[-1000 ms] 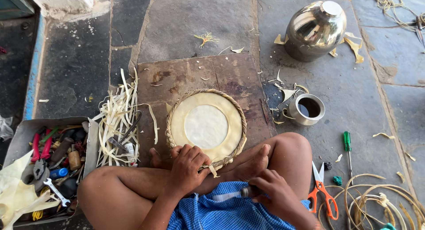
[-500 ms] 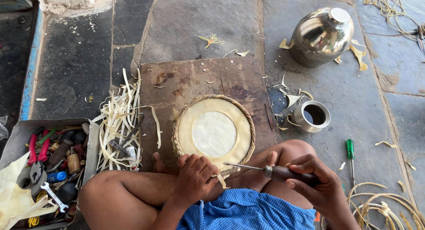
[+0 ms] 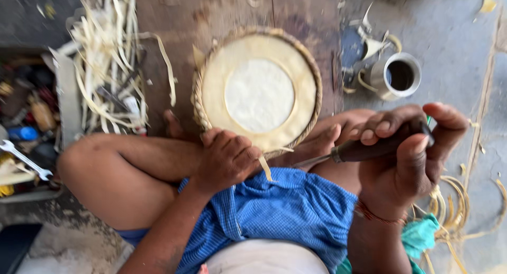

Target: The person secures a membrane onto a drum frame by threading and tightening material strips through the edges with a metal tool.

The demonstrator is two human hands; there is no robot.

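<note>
A round woven cane tray (image 3: 259,92) with a pale centre lies on a brown board in front of my crossed legs. My left hand (image 3: 224,158) grips its near rim, where a loose cane strip (image 3: 264,167) hangs down. My right hand (image 3: 406,147) is closed around the dark handle of a pointed metal awl (image 3: 343,151), whose tip points left toward the tray's near edge. The awl tip sits just short of my left hand.
A small steel cup (image 3: 397,76) stands right of the tray. A heap of pale cane strips (image 3: 108,78) lies to the left, beside a box of hand tools (image 3: 26,121). Coiled cane (image 3: 454,205) lies at the lower right on the stone floor.
The view has moved in closer and lower. My right hand has lifted the awl from my lap and brought it level, pointing at the tray's near rim. My left hand stays on the rim.
</note>
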